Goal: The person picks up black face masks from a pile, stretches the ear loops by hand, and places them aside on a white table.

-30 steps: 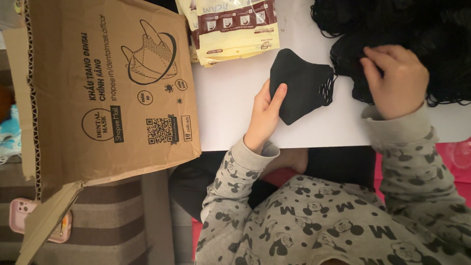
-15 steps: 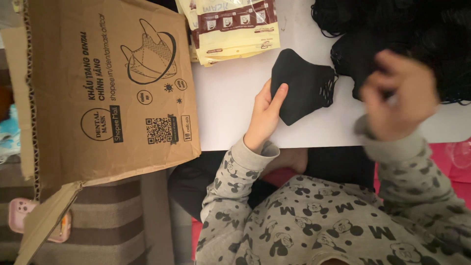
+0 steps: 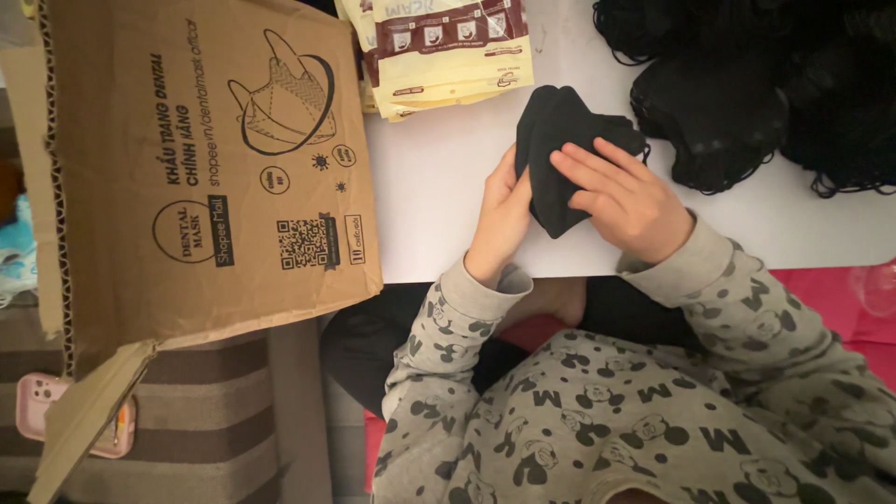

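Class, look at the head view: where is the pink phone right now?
The pink phone lies at the lower left edge of the head view, partly hidden under the open flap of the cardboard box, on a striped surface.

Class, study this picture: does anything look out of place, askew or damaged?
The cardboard box juts over the white table's left edge, and one flap hangs loose and bent. A pink phone lies below, partly hidden by that flap. Otherwise nothing stands out.
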